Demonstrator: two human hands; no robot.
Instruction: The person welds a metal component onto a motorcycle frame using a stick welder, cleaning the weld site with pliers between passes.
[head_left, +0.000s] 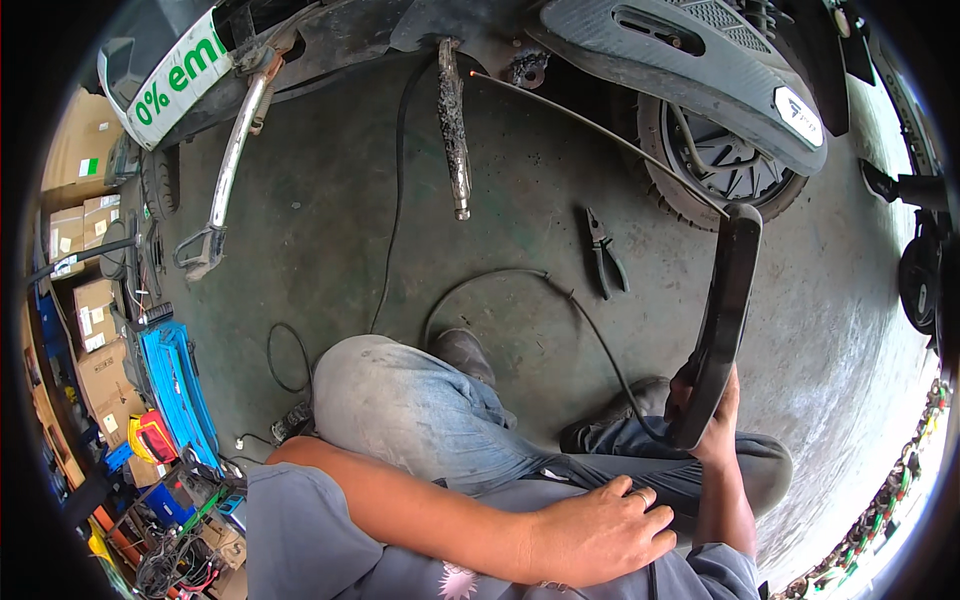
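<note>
your right hand (712, 415) tight round the black panel (722, 320), left hand (600, 530) flat on your thigh, holding nothing, cardboard boxes (95, 330) with white labels way off left

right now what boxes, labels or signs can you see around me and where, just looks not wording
White curved scooter panel with green lettering: upper left, on the raised vehicle.
Brown cardboard boxes with white labels: stacked along the left edge.
Tan box with a green and white sticker: far left, above the stack.
Small white badge on the grey scooter body: upper right, above the rear wheel.
No screens visible.
</note>
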